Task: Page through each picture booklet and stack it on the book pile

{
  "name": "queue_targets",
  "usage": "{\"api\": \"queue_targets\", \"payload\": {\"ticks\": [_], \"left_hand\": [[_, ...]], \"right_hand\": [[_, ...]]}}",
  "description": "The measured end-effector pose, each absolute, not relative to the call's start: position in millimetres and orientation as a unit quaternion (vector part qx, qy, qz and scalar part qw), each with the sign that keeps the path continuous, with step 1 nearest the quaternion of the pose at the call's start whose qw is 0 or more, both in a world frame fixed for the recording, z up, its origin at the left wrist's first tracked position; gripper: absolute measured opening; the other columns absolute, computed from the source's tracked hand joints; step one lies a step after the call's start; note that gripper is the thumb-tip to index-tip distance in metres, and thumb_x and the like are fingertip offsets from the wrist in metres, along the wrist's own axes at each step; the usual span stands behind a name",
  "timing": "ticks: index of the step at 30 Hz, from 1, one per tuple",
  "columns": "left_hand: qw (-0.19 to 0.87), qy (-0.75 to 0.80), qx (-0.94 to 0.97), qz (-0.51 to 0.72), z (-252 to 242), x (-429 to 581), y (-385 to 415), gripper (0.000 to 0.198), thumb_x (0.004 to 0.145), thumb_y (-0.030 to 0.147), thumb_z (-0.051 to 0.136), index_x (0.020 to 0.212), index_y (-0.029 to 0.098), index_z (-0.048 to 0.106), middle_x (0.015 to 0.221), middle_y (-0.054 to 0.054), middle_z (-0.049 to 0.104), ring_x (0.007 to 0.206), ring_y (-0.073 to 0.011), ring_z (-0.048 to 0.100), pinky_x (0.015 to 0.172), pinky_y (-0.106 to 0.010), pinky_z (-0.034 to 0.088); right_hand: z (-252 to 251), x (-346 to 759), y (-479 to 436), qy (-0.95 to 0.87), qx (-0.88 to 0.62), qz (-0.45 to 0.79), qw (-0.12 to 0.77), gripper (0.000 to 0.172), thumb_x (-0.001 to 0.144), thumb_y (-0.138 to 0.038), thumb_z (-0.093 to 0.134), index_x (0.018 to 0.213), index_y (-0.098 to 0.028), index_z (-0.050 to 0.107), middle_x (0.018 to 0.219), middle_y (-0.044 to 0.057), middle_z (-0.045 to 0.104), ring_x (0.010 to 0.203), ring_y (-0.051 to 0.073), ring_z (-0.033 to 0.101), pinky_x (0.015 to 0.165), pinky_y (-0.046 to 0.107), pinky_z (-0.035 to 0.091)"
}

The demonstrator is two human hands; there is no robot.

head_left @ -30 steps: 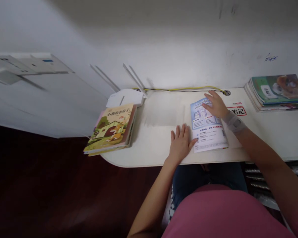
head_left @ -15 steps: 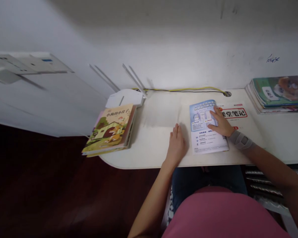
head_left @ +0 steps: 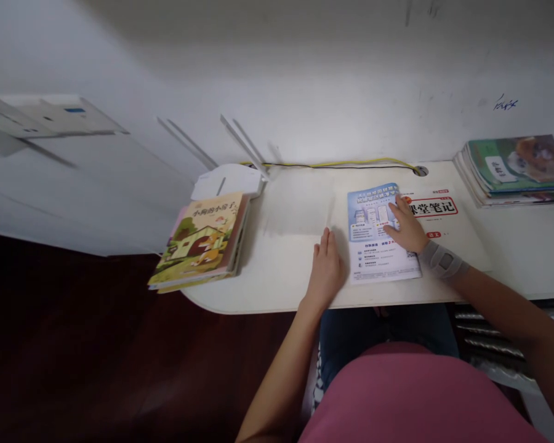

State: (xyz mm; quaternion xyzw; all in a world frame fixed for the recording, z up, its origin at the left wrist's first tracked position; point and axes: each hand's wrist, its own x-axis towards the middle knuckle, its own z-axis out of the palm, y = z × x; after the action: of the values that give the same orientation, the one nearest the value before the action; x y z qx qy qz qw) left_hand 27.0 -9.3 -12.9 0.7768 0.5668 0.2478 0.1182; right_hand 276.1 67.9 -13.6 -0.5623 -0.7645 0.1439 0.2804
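Note:
My right hand (head_left: 406,227) lies on the right part of a blue-and-white printed leaflet (head_left: 382,234), its fingers spread on the paper and not gripping it. The leaflet rests on a cream notebook with a red-boxed Chinese title (head_left: 436,227), covering that notebook's left side. My left hand (head_left: 325,271) lies flat on the desk, fingers together, just left of the leaflet and not touching it. A grey brace (head_left: 443,259) wraps my right wrist.
A picture book on a stack (head_left: 198,241) sits at the desk's left end, by a white router (head_left: 226,182) with antennas. Several books (head_left: 512,172) lie at the right. A yellow-and-black cable (head_left: 332,163) runs along the wall. Dark floor lies left.
My right hand has slid down from the leaflet's top edge onto its middle. My left hand has drawn its fingers together and its thumb off the leaflet. More of the notebook's title shows.

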Motion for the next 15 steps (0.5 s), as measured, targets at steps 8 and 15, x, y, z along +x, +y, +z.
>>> {"api": "queue_targets", "payload": {"ticks": [8,15], "left_hand": [[0.122,0.573,0.772,0.248,-10.9,29.3,-9.8,0.064,0.080,0.003,0.034,0.143,0.003,0.020,0.148,-0.029,0.026,0.142,-0.0312,0.017,0.110,-0.057,0.025],[0.116,0.571,0.775,0.247,-10.1,29.4,-10.0,0.061,0.083,0.004,0.032,0.143,0.004,0.019,0.148,-0.028,0.027,0.142,-0.0300,0.017,0.109,-0.058,0.027]], "right_hand": [[-12.7,271.4,66.1,-0.779,-0.550,0.137,0.268,0.066,0.085,-0.045,0.050,0.140,-0.012,0.037,0.154,0.016,0.020,0.142,0.032,0.014,0.114,0.051,0.020],[-12.4,272.7,67.0,-0.795,-0.536,0.151,0.240,0.071,0.080,-0.042,0.057,0.140,-0.010,0.037,0.155,0.018,0.017,0.143,0.034,0.010,0.114,0.053,0.016]]}}
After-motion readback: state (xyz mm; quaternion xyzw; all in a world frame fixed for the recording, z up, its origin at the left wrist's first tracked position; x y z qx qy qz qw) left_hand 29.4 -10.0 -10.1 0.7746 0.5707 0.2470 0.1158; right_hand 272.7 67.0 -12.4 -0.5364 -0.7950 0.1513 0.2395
